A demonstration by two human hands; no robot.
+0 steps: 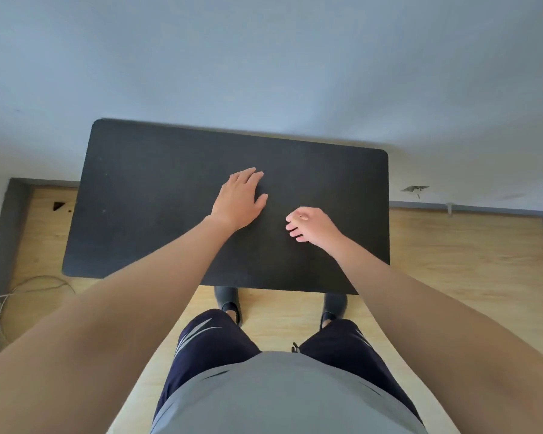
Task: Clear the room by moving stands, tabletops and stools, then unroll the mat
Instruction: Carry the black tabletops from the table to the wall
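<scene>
A black rectangular tabletop [157, 198] with rounded corners lies flat in front of me, its far edge against the pale wall. My left hand [240, 198] rests palm down on its middle, fingers together and pointing away. My right hand [311, 227] hovers just to the right, over the tabletop, fingers loosely curled with nothing in them. My feet in dark shoes [229, 303] stand at the tabletop's near edge. No stand, stool or mat shows in the head view.
Light wooden floor [452, 261] spreads on both sides. A thin cable [38, 285] loops on the floor at the left, beside a grey skirting strip [3, 245]. A pale blue-white wall [264, 73] fills the upper half.
</scene>
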